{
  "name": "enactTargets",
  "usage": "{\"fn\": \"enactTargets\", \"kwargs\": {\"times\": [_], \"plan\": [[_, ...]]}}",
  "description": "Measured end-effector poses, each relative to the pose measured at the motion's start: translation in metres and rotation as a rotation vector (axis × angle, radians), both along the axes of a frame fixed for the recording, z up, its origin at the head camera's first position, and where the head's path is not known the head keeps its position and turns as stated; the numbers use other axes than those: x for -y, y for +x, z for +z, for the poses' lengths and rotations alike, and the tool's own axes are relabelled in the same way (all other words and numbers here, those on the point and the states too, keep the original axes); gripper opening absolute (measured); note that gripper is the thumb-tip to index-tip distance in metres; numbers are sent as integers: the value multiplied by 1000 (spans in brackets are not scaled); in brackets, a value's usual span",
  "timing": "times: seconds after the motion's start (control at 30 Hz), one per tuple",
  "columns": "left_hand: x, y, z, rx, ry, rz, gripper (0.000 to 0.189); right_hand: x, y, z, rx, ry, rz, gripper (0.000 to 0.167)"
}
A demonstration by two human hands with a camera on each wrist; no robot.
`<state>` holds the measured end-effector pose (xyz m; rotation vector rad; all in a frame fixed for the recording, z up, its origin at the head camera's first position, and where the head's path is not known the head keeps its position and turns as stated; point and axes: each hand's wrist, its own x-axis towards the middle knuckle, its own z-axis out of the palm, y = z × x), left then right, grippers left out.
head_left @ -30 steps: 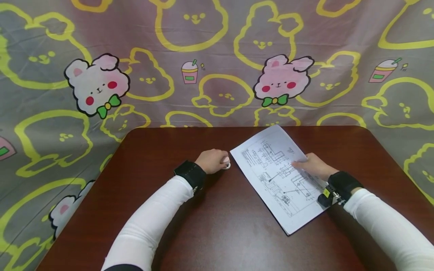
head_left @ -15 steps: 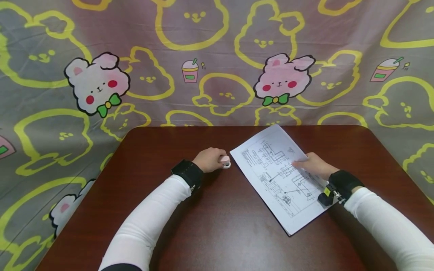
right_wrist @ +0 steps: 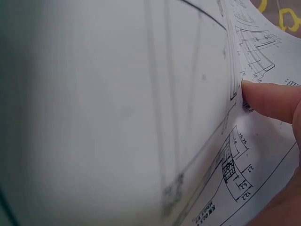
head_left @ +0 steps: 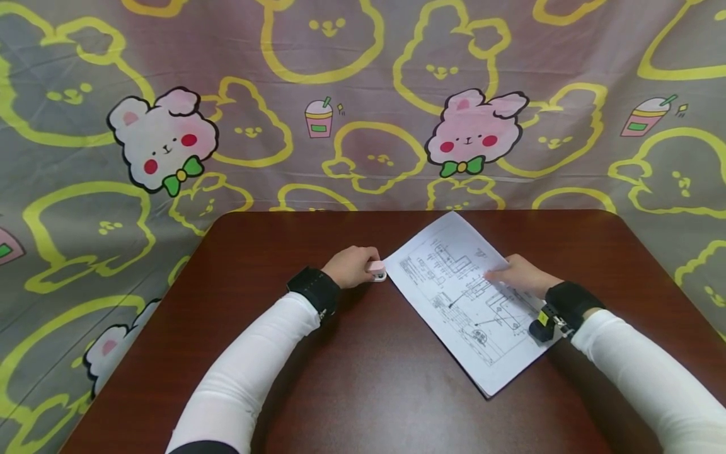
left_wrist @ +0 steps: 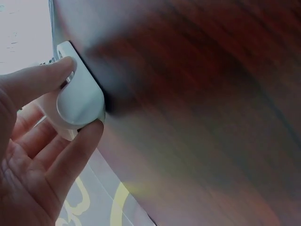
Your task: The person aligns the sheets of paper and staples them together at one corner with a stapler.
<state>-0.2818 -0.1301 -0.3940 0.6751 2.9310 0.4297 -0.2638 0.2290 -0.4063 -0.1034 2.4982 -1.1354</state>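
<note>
My left hand (head_left: pixel 350 267) holds a small pink-and-white stapler (head_left: pixel 377 270) low at the table's middle. In the left wrist view the thumb lies on one side of the stapler (left_wrist: pixel 83 96), the other fingers on the opposite side. My right hand (head_left: pixel 524 276) grips a stack of printed paper sheets (head_left: pixel 454 302) by the right edge, thumb on top. Technical line drawings cover the top sheet. The stack's left corner is right at the stapler's front; whether it lies inside the mouth I cannot tell. In the right wrist view the paper (right_wrist: pixel 117 113) bulges close to the camera, and the other fingers are hidden.
The dark brown wooden table (head_left: pixel 363 391) reaches back to a patterned cloth (head_left: pixel 374 75) with cartoon rabbits and yellow outlines. Black bands with small cameras are on both wrists, the right camera (head_left: pixel 541 329) hanging just over the paper.
My right hand has shifted the paper stack slightly left, so its left corner now meets the stapler. The left hand drew back a little to the left, then stayed in place.
</note>
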Motion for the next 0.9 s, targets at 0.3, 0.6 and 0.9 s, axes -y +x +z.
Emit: {"fn": "enactTargets", "kwargs": {"times": [0.3, 0.6, 0.9], "plan": [[-1, 0, 0, -9, -16, -32, 27, 9, 1, 3, 18, 8, 4, 50], [-2, 1, 1, 50, 15, 10, 27, 12, -10, 4, -5, 57, 59, 49], [0, -1, 1, 54, 57, 36, 28, 14, -16, 1, 20, 31, 62, 47]]}}
